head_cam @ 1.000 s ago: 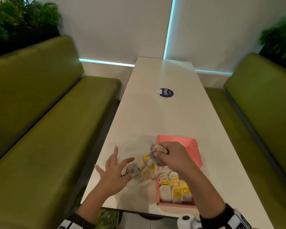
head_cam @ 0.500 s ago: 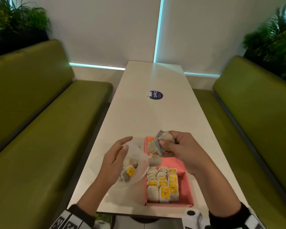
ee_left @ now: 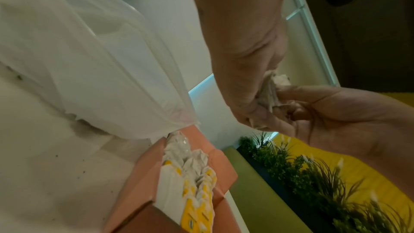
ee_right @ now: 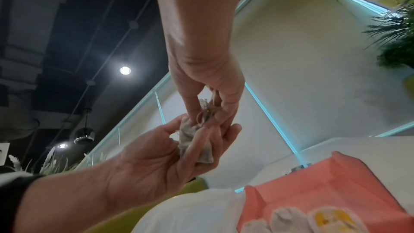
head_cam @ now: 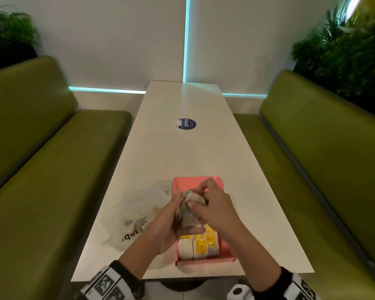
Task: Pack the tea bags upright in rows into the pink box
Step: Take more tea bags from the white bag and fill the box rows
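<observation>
Both hands are meeting over the middle of the pink box point(head_cam: 226, 250), working a small bunch of tea bags point(head_cam: 187, 210) between them. The left hand point(head_cam: 171, 226) is cupping the bunch from below, fingers loosely curled up around it; the right hand point(head_cam: 212, 207) is pinching its top from above with curled fingertips. These bags are looking feather-light, soft and crumply, thin paper with strings trailing, so I'd judge a gentle pinch at the top edge or by the flat sides is the way to go; squeezing the middle risks tearing or creasing. Packed bags point(head_cam: 200, 243) are standing upright in rows at the near end of the box, the far end showing bare pink. Compared with half a second ago, the left hand is no longer at the plastic bag point(head_cam: 136, 213) on the left; it has swung right to join the right hand, and the bunch is now sitting lower, right above the box
</observation>
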A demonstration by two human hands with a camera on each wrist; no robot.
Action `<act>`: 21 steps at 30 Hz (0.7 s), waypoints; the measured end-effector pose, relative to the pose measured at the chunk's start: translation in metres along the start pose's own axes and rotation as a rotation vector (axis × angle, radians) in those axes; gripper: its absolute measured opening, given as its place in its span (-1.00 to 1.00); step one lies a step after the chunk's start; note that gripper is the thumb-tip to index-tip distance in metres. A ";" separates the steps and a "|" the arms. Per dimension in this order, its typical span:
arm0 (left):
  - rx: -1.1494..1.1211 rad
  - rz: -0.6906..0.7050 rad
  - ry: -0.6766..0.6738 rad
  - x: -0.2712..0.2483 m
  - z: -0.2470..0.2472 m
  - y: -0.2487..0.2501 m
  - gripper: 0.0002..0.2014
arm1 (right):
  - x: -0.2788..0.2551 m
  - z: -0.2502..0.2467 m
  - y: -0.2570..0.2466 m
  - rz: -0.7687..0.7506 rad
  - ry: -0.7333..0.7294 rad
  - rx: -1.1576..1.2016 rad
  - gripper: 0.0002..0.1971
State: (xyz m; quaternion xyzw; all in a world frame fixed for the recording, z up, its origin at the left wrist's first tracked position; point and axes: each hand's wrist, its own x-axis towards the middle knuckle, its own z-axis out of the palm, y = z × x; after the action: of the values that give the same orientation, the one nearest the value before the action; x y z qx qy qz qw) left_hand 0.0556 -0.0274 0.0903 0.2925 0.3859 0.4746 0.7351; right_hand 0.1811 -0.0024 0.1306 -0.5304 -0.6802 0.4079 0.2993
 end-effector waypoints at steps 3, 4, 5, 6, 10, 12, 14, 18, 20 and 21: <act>0.059 0.045 0.075 0.002 0.001 -0.009 -0.55 | -0.003 0.003 0.009 -0.065 0.006 -0.122 -0.67; 0.059 0.063 0.086 0.002 0.000 -0.011 -0.59 | -0.005 0.002 0.010 -0.084 0.013 -0.138 -0.70; 0.053 0.075 0.097 0.002 0.000 -0.012 -0.61 | -0.005 0.001 0.012 -0.095 0.020 -0.166 -0.78; 0.044 0.084 0.117 0.003 -0.001 -0.014 -0.62 | -0.005 0.000 0.014 -0.102 0.035 -0.193 -0.87; -0.031 0.102 0.243 0.005 -0.006 -0.019 -0.61 | -0.005 -0.009 0.020 -0.074 0.069 -0.058 -0.83; -0.066 0.111 0.263 0.005 -0.005 -0.019 -0.65 | -0.007 -0.013 0.019 -0.042 0.055 0.042 -0.76; -0.081 0.108 0.267 0.005 -0.004 -0.020 -0.61 | -0.007 -0.015 0.019 -0.010 0.021 0.127 -0.76; -0.094 0.120 0.348 0.004 -0.008 -0.019 -0.52 | -0.011 -0.020 0.015 0.047 -0.060 0.301 -0.77; -0.092 0.138 0.400 0.003 -0.012 -0.016 -0.55 | -0.008 -0.026 0.014 0.074 -0.062 0.307 -0.75; -0.082 0.150 0.416 0.003 -0.014 -0.015 -0.57 | -0.005 -0.031 0.014 0.078 -0.004 0.299 -0.71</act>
State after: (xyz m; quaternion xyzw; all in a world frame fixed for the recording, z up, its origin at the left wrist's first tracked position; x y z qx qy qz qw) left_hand 0.0515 -0.0295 0.0699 0.1862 0.4867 0.5933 0.6135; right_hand 0.2151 0.0015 0.1334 -0.5051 -0.5914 0.5171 0.3574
